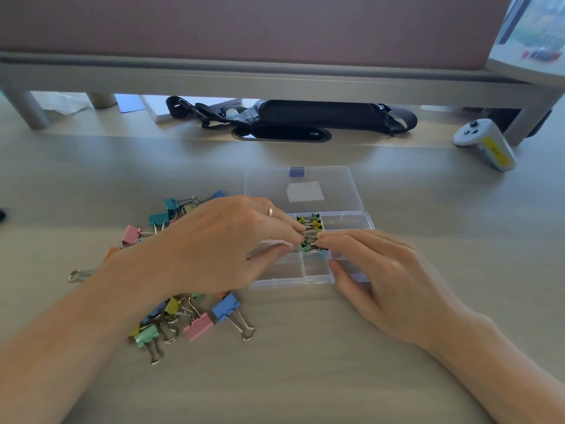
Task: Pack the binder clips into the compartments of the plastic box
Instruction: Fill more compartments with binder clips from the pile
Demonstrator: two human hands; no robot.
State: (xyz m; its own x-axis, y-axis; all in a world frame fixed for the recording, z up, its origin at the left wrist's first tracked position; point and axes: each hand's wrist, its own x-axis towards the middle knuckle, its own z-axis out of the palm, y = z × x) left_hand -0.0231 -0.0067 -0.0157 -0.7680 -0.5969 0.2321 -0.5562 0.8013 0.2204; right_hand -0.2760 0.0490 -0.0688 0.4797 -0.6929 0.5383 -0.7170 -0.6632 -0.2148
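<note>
Plastic box (290, 283) sits at frame centre on the worktop (305, 362), lid laid open behind it. Small clips (312, 223) sit in a centre compartment. Left hand (226, 243): fingers bunched over them, and whether they grip one cannot be told. Right hand (388, 280): fingers straight, tips touching the clips. Loose binder clips (226, 309) lie lower left.

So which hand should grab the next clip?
Probably the left hand: the loose binder clips lie on its side of the plastic box; the right hand is at the opposite side.
</note>
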